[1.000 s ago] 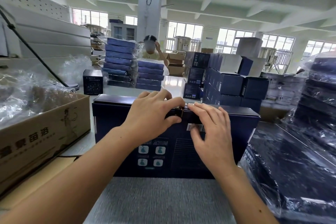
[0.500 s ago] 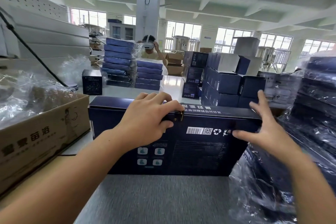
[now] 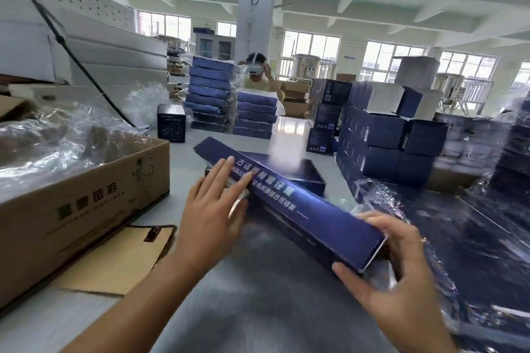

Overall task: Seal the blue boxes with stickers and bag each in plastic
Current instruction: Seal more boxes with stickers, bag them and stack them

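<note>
A long flat blue box [image 3: 289,200] with white lettering lies skewed across the grey table, its far end pointing up-left and its near end toward me on the right. My right hand [image 3: 398,275] grips that near end, thumb under the corner and fingers over the top edge. My left hand [image 3: 213,209] lies flat against the box's left side with fingers spread, holding nothing. A second dark box [image 3: 304,172] lies flat behind it. Crinkled clear plastic bags [image 3: 464,235] over dark boxes fill the right. The picture is blurred by motion.
A brown cardboard carton [image 3: 83,203] full of clear plastic stands at the left, with a flat brown paper bag [image 3: 120,261] beside it. Stacks of bagged blue boxes [image 3: 232,103] and dark cube cartons [image 3: 387,140] line the back. A person wearing a headset [image 3: 258,71] sits behind them.
The box, upright on its long edge before, has swung round and tipped so its narrow lettered side faces up. My right hand moved from its top edge to the near end; my left hand opened flat.
</note>
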